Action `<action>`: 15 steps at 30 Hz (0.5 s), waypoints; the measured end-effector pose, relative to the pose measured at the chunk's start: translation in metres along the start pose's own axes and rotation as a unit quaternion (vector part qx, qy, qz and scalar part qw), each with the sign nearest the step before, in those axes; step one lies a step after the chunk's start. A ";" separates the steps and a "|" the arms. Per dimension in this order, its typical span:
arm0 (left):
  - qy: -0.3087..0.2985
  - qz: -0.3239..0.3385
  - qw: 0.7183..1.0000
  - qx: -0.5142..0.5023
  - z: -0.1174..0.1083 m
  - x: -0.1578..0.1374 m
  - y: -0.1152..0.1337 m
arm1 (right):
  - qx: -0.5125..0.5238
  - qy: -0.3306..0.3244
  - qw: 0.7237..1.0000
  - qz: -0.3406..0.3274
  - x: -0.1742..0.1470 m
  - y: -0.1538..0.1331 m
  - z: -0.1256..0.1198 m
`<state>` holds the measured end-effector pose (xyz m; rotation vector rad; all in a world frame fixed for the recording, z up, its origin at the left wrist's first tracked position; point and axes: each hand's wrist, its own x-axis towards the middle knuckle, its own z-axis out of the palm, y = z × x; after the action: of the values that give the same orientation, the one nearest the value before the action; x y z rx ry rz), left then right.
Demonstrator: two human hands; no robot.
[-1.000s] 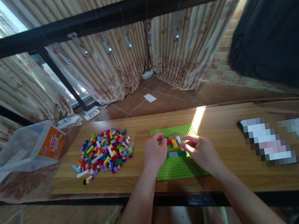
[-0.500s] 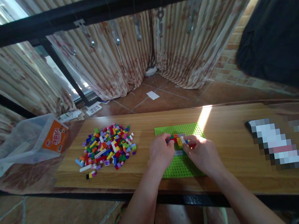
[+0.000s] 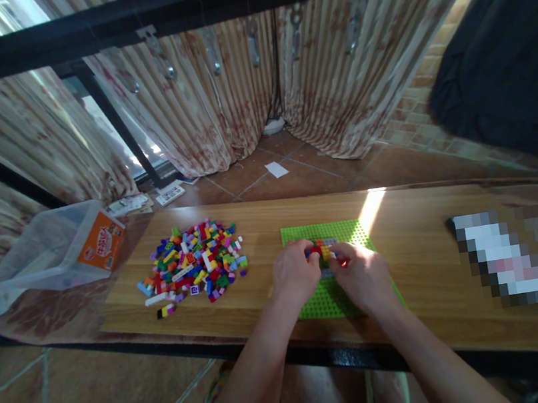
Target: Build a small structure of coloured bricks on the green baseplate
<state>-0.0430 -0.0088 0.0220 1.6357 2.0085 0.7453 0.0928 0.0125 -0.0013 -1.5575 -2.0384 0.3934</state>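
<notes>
Nearest, both forearms reach up from the bottom edge and meet over the baseplate [image 3: 315, 306], a green studded sheet lying flat on the desk [image 3: 423, 252] just right of centre. The left hand [image 3: 294, 273] and right hand [image 3: 361, 275] close in from either side on a small build [image 3: 324, 250] of red, yellow and grey bricks standing on the plate's far half. Fingers of both hands are curled and pressed together at the tips, pinching the build between them — whether a loose brick is also held, I cannot tell.

The bricks look light, hard and smooth, probably a little slippery; a pinch on opposite side walls should hold best, with the thin plate likely to shift unless steadied.

To the left lies the brick pile [image 3: 195, 269]; further left — a clear tub [image 3: 48, 251] on its side. Beyond hang curtains [image 3: 213, 95].
</notes>
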 end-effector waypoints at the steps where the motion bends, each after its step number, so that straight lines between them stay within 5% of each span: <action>1: -0.001 -0.001 1.000 0.000 0.000 0.000 0.000 | 0.021 -0.004 1.000 0.007 0.000 0.001 -0.002; 7: -0.002 0.011 1.000 0.022 -0.003 -0.002 0.001 | 0.029 -0.028 0.995 0.086 0.008 0.011 -0.015; 15: -0.011 0.126 0.985 0.114 0.005 -0.010 -0.001 | 0.065 -0.062 0.991 0.095 0.010 0.015 -0.013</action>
<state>-0.0382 -0.0176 0.0177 2.0474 1.9520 0.5956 0.1100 0.0250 0.0035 -1.6884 -1.9180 0.6981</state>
